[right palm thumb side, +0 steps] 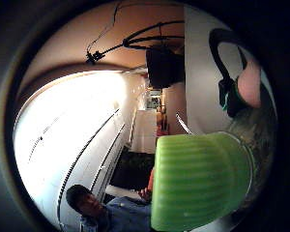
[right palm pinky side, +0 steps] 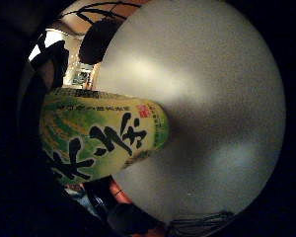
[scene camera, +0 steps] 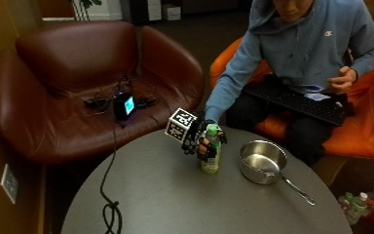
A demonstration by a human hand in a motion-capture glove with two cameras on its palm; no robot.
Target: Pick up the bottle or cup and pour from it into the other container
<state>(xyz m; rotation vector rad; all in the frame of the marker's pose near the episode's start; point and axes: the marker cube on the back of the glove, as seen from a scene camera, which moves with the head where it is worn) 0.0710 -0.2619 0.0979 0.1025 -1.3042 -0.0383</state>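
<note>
The gloved right hand [scene camera: 202,139] wraps its fingers round the upright green bottle [scene camera: 211,151], which stands on the round table [scene camera: 174,195], near the pot [scene camera: 262,161] on its right.

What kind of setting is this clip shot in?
Probably a lounge or office break area, not a kitchen: a brown leather armchair and an orange armchair flank a round grey table, where the gloved right hand holds a green tea bottle beside a steel saucepan.

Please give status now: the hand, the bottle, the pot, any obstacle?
Gloved right hand grips green tea bottle, upright on round table. Green cap on. Steel pot beside it, apart. Nothing between them.
</note>
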